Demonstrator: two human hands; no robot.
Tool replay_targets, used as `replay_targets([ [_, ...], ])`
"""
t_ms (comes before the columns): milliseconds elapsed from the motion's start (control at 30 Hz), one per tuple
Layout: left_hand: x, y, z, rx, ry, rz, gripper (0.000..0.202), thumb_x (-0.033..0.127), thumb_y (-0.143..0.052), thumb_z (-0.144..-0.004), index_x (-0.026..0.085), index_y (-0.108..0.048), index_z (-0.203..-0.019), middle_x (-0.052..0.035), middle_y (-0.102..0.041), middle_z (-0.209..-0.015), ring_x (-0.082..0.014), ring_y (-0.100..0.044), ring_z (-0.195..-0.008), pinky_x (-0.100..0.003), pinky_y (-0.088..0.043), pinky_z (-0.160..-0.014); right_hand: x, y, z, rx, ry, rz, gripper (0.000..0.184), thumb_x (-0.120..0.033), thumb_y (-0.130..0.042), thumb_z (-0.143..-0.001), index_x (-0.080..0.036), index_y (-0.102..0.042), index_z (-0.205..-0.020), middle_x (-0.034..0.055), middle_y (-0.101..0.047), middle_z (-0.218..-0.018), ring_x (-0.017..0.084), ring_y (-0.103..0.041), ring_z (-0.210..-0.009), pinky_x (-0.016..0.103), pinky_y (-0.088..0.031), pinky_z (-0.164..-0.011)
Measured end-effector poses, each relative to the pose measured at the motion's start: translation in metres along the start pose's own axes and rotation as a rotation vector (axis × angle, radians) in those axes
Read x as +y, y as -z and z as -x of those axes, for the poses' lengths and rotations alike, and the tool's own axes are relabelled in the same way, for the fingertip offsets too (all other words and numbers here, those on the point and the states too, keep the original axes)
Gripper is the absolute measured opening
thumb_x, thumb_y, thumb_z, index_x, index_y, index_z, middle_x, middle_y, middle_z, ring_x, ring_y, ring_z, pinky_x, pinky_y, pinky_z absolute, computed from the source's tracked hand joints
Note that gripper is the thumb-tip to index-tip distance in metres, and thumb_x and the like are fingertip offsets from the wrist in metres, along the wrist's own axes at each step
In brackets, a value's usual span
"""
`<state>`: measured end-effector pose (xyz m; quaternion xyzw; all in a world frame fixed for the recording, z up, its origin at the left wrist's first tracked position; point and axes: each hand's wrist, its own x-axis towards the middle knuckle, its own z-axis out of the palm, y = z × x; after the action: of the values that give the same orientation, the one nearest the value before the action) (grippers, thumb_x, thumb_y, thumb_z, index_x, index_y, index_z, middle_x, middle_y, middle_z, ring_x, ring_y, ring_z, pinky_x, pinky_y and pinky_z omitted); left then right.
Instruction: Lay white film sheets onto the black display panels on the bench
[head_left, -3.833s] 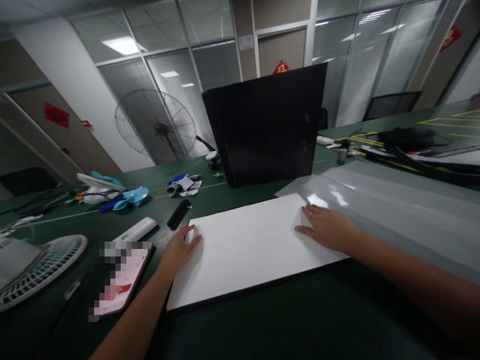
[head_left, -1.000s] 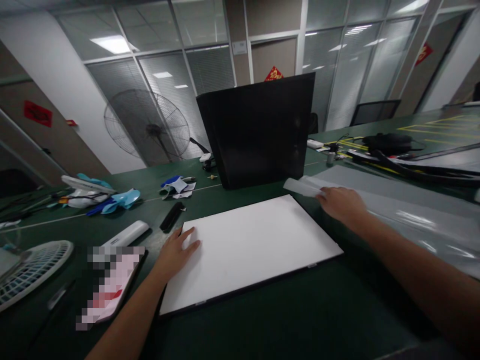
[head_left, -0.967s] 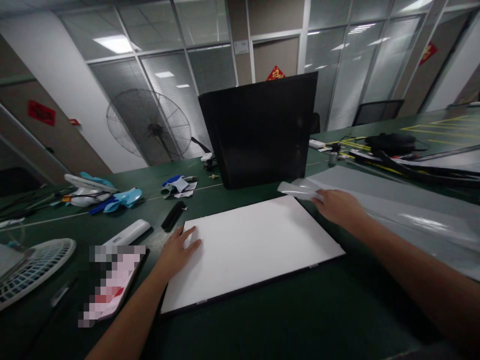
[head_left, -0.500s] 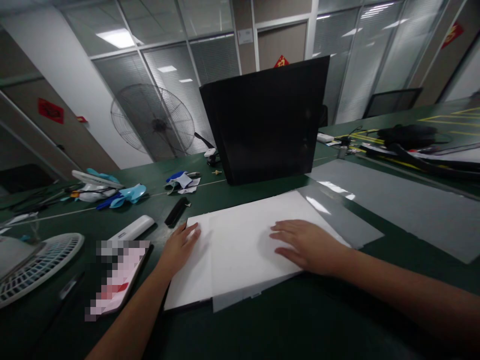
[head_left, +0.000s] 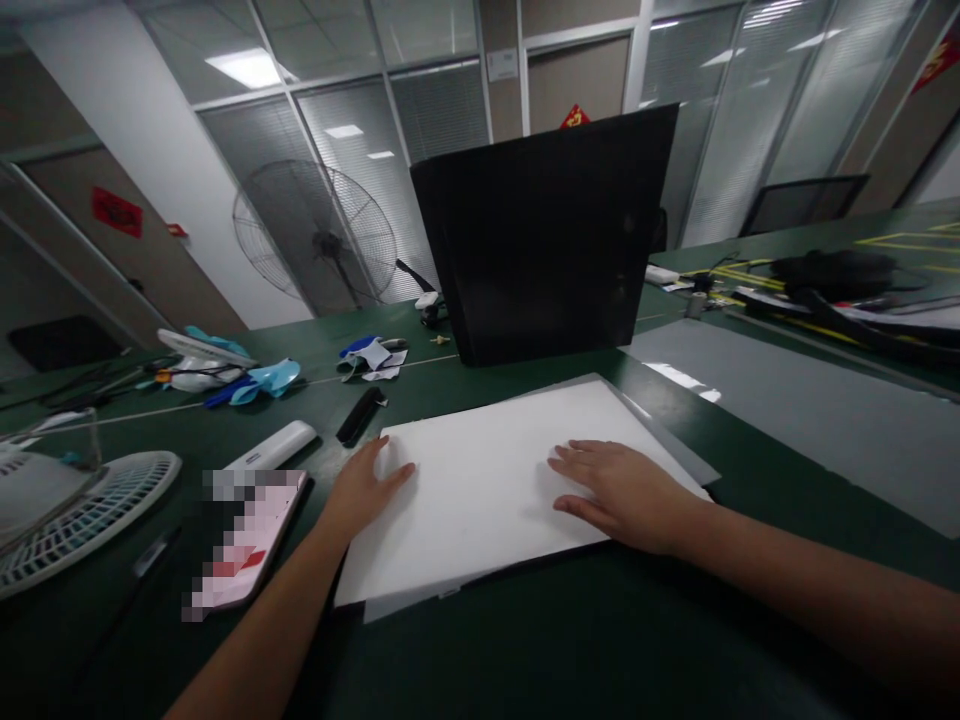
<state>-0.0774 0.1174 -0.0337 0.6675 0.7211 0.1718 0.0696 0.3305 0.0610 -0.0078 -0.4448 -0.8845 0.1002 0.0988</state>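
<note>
On the green table lies a white paper stack or board (head_left: 487,490) with dark edges below it. A translucent plastic sheet (head_left: 405,600) overlaps it and sticks out past its near edge and its right side. My left hand (head_left: 367,490) rests at the left edge of the white surface, thumb and fingers apart. Flat on the right half lies my right hand (head_left: 622,490), fingers spread and pointing left. Neither hand is closed round anything.
Behind the paper stands a large black panel (head_left: 547,240). To the left are a pink phone-like object (head_left: 262,540), a white stick-shaped device (head_left: 274,447), a black stapler-like object (head_left: 361,415) and a small white fan (head_left: 142,505). Another translucent sheet (head_left: 787,420) lies at the right.
The translucent sheet has slid left over the white paper, so less of it juts out at the right. Both hands remain on the paper, and the camera view has shifted slightly.
</note>
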Motion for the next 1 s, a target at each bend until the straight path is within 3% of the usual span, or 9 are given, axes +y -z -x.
replay_targets([
  [233,-0.005,-0.001,-0.002,0.046,0.069,0.045,0.066,0.054,-0.058,-0.093,0.014,-0.058,-0.145,-0.0177,-0.064,-0.147,-0.0359,-0.061,-0.133,-0.047,-0.046,-0.110,-0.014,0.008,0.003,-0.097,0.128,-0.071,0.068,-0.067,-0.045,-0.100,-0.022,-0.059,-0.150,0.0118,-0.057,-0.152,0.036,-0.053,-0.139,0.058,-0.040,-0.117],
  [333,-0.007,-0.003,-0.003,0.046,0.058,0.047,0.062,0.055,-0.058,-0.093,0.016,-0.061,-0.142,-0.0154,-0.064,-0.146,-0.0344,-0.063,-0.132,-0.045,-0.047,-0.109,0.000,0.008,-0.001,-0.047,0.101,-0.043,0.064,-0.064,-0.043,-0.102,-0.025,-0.062,-0.147,0.0091,-0.060,-0.149,0.033,-0.056,-0.137,0.057,-0.042,-0.116],
  [400,-0.008,-0.004,-0.003,0.045,0.050,0.041,0.060,0.055,-0.057,-0.093,0.018,-0.063,-0.139,-0.0141,-0.065,-0.147,-0.0335,-0.064,-0.130,-0.043,-0.047,-0.108,0.028,0.011,-0.005,0.042,0.010,0.029,0.060,-0.060,-0.038,-0.104,-0.025,-0.064,-0.145,0.0085,-0.063,-0.146,0.032,-0.057,-0.135,0.056,-0.042,-0.115],
  [500,-0.009,-0.006,-0.004,0.037,0.042,0.031,0.058,0.055,-0.057,-0.093,0.018,-0.065,-0.137,-0.0138,-0.064,-0.147,-0.0334,-0.064,-0.130,-0.043,-0.047,-0.108,0.096,0.016,-0.005,0.192,-0.235,0.212,0.060,-0.055,-0.035,-0.105,-0.021,-0.064,-0.145,0.0127,-0.059,-0.149,0.034,-0.052,-0.140,0.056,-0.037,-0.119],
  [600,-0.012,-0.008,-0.006,0.033,0.014,0.025,0.059,0.054,-0.053,-0.094,0.018,-0.063,-0.139,-0.0141,-0.061,-0.151,-0.0332,-0.061,-0.134,-0.043,-0.044,-0.112,0.173,0.020,0.005,0.283,-0.591,0.332,0.070,-0.059,-0.041,-0.101,-0.014,-0.053,-0.153,0.0215,-0.043,-0.161,0.040,-0.035,-0.150,0.059,-0.030,-0.121],
  [700,-0.015,-0.010,-0.007,0.040,-0.015,0.021,0.061,0.055,-0.050,-0.095,0.017,-0.062,-0.141,-0.0135,-0.061,-0.151,-0.0319,-0.060,-0.135,-0.042,-0.043,-0.113,0.224,0.018,0.022,0.288,-0.899,0.335,0.089,-0.072,-0.043,-0.094,-0.010,-0.044,-0.158,0.0302,-0.029,-0.165,0.050,-0.020,-0.154,0.070,-0.022,-0.118],
  [800,-0.017,-0.012,-0.007,0.042,-0.026,0.018,0.061,0.055,-0.050,-0.094,0.017,-0.062,-0.140,-0.0140,-0.061,-0.151,-0.0323,-0.062,-0.134,-0.042,-0.045,-0.112,0.240,0.017,0.031,0.192,-1.049,0.230,0.103,-0.085,-0.040,-0.087,-0.008,-0.047,-0.156,0.0354,-0.027,-0.164,0.056,-0.021,-0.151,0.077,-0.020,-0.112],
  [933,-0.017,-0.011,-0.007,0.046,-0.033,0.027,0.059,0.053,-0.051,-0.094,0.016,-0.063,-0.139,-0.0154,-0.060,-0.151,-0.0337,-0.061,-0.134,-0.044,-0.045,-0.113,0.230,0.023,0.031,0.071,-1.084,0.189,0.099,-0.088,-0.036,-0.085,-0.016,-0.054,-0.151,0.0337,-0.046,-0.152,0.055,-0.044,-0.138,0.079,-0.026,-0.106],
  [1000,-0.015,-0.009,-0.006,0.039,-0.028,0.028,0.059,0.052,-0.051,-0.094,0.016,-0.063,-0.139,-0.0156,-0.060,-0.152,-0.0338,-0.061,-0.135,-0.044,-0.045,-0.113,0.222,0.025,0.029,0.057,-1.077,0.217,0.099,-0.090,-0.041,-0.082,-0.016,-0.060,-0.145,0.0337,-0.051,-0.146,0.055,-0.049,-0.133,0.078,-0.028,-0.105],
])
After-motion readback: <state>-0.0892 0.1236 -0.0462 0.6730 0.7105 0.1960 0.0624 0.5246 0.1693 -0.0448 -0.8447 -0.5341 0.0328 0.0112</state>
